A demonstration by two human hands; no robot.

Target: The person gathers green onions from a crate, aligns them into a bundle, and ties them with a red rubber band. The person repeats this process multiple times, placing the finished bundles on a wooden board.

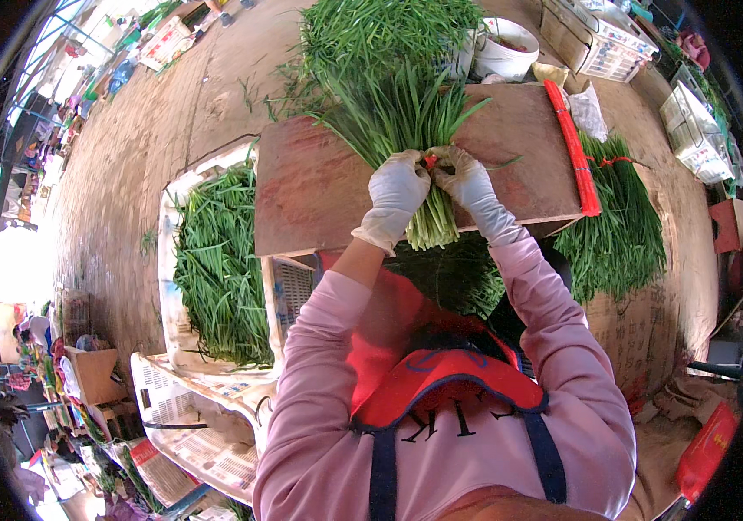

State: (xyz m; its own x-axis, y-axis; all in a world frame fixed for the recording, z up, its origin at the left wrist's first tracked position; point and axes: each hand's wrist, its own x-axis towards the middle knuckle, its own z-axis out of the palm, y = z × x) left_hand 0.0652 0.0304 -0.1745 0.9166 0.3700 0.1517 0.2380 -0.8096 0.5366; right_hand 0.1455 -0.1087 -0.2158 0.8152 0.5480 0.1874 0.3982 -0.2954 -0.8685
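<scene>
A bunch of long green leaves with pale cut stems, probably garlic chives [435, 218], lies on a worn wooden board [319, 189]. Its leafy end points away from me and the stem ends hang at the board's near edge. Both hands wear whitish gloves. My left hand [400, 187] is on the left side of the bunch, and my right hand [469, 185] is on its right. Between them, the fingertips of both pinch a red tie [431, 160] at the bunch's upper side. The fingers partly hide the tie.
A bundle of red tie strips [573, 150] lies along the board's right edge. Beyond the board is a large heap of loose greens [391, 32], beside a white bucket [507, 52]. A crate of greens [170, 260] stands left; tied greens [619, 221] lie right.
</scene>
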